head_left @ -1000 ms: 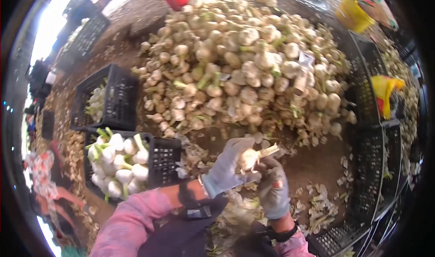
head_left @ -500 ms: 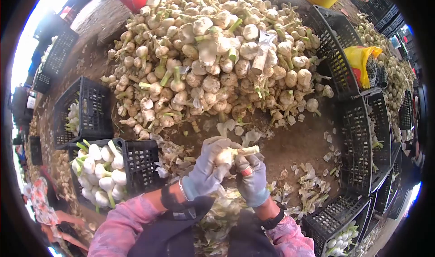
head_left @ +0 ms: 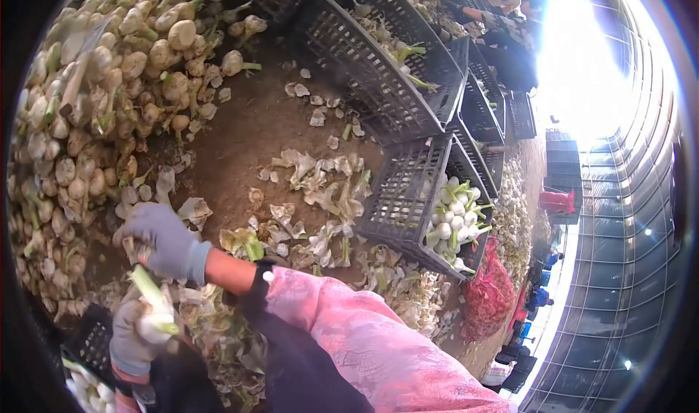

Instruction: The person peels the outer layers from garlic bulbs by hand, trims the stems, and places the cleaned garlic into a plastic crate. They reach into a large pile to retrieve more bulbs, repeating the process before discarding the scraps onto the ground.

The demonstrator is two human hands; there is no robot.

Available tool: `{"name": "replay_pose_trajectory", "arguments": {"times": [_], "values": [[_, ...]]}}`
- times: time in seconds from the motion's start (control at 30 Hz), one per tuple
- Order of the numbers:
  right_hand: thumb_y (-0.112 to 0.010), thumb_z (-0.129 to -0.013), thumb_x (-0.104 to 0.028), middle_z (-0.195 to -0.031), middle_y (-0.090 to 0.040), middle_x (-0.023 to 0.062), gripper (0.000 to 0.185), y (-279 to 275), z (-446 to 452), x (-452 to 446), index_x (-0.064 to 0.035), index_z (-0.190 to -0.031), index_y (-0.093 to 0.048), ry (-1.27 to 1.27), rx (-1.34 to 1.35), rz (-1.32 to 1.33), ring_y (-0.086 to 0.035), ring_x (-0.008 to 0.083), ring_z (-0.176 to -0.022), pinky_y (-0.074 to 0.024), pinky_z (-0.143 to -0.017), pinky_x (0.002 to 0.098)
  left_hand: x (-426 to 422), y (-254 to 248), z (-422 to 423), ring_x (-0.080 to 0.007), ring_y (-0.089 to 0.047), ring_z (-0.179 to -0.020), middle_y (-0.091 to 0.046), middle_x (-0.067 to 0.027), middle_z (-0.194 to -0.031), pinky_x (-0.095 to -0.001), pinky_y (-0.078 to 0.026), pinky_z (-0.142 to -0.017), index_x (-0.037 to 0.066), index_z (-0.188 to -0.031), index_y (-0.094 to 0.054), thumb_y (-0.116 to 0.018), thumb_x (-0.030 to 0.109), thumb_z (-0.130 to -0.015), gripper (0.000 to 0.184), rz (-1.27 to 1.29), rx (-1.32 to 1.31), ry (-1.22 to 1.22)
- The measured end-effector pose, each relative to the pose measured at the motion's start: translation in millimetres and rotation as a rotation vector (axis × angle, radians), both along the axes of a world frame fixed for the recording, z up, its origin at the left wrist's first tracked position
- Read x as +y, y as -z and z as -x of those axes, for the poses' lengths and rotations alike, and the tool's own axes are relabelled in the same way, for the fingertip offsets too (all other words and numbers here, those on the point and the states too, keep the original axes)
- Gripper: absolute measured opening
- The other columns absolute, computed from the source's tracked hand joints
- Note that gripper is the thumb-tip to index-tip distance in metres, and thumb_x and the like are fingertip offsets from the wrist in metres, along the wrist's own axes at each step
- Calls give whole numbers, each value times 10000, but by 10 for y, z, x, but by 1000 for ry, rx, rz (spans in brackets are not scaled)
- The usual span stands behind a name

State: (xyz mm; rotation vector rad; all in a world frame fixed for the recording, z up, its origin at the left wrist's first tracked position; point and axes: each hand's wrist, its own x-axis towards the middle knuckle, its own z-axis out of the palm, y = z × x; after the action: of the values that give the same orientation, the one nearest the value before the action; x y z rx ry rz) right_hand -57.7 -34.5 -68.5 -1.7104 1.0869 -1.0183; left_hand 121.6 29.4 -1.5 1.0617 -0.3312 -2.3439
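In the lower left of the head view, my gloved left hand [head_left: 131,344] is closed around a garlic bulb [head_left: 155,324]. The bulb looks white and peeled, its pale green stalk pointing up and left. Just above the stalk is my gloved right hand [head_left: 166,240], fingers curled in. Something brownish, perhaps loose skin, shows at its fingertips, too blurred to name. To the upper left rises a big heap of unpeeled garlic [head_left: 87,151], close beyond my right hand.
Black plastic crates [head_left: 378,63] line the right side; one holds peeled garlic [head_left: 455,216]. Papery skins [head_left: 320,180] litter the dirt floor. A red mesh sack [head_left: 489,296] stands beside the crates. Another crate of white garlic [head_left: 87,387] is at the lower left edge.
My view has swung to the right. The garlic, earlier brownish between both hands, now shows white in my left hand. My right hand has moved off the bulb, above its stalk.
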Motion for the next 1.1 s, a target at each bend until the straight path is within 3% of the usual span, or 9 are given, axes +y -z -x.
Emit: {"name": "replay_pose_trajectory", "arguments": {"times": [0.07,0.13,0.17,0.3,0.43,0.6,0.87,1.0,1.1], "values": [[-743,-676,-181,-1056,-608,164,497,-37,156,-31,-66,-1141,-611,107,427,-250,-556,355,-1049,-421,-929,467,36,56,39,-309,-645,-595,-663,-164,-1003,-366,-461,-343,60,-1308,-510,-639,443,-866,598,-155,5,-122],[-765,-694,-245,-1230,-599,198,696,-77,391,57,-48,-1323,-543,275,555,140,-539,391,-1148,-437,-976,458,-48,91,76,-306,-649,-854,-680,-141,-1036,-461,-497,-724,76,-1213,-587,-617,383,-850,476,-346,52,-412],[-745,-710,-172,-1155,-630,182,580,-216,477,43,-52,-1255,-584,293,446,150,-574,395,-1090,-463,-935,460,-78,97,96,-305,-651,-984,-688,-129,-1053,-509,-515,-915,83,-1165,-625,-607,353,-842,421,-423,74,-563],[-719,-847,-151,-1125,-659,133,503,-643,402,359,-77,-1325,-581,-65,-55,-368,-622,269,-1013,-480,-909,353,-56,361,86,-330,-634,-1087,-629,-164,-1239,-438,-507,-967,22,-1312,-507,-545,220,-878,479,-71,113,-559],[-700,-893,-183,-1038,-681,109,329,-595,237,337,-51,-1193,-670,-96,-277,-349,-630,239,-969,-483,-866,334,-39,194,131,-178,-612,-1044,-605,-97,-1165,-302,-516,-893,23,-1332,-462,-497,94,-966,374,11,91,-402],[-660,-926,-181,-944,-688,63,256,-560,365,262,-11,-1113,-696,-174,-355,-408,-626,171,-911,-489,-819,306,-182,61,33,-93,-606,-921,-637,-2,-1008,-254,-497,-823,-1,-1086,-618,-634,112,-940,186,68,-75,-111],[-601,-962,-175,-782,-570,-48,244,-606,272,282,32,-1055,-692,142,-623,-835,-468,33,-686,-385,-619,215,-264,-105,29,-256,-631,-926,-636,-60,-945,-374,-506,-778,73,-945,-636,-611,135,-930,69,1583,-826,-72],[-575,-971,-167,-744,-532,-62,253,-597,348,195,29,-1090,-682,246,-576,-785,-448,29,-655,-377,-618,199,-264,-176,64,-259,-629,-943,-635,-68,-993,-407,-492,-813,95,-947,-643,-605,249,-928,160,1813,-668,111],[-570,-978,-161,-783,-604,-27,240,-721,400,91,11,-1104,-681,429,-685,-802,-498,27,-681,-409,-622,186,-115,8,142,-261,-620,-928,-632,-74,-1003,-406,-481,-813,97,-953,-645,-565,277,-935,197,1577,-563,791]]}}
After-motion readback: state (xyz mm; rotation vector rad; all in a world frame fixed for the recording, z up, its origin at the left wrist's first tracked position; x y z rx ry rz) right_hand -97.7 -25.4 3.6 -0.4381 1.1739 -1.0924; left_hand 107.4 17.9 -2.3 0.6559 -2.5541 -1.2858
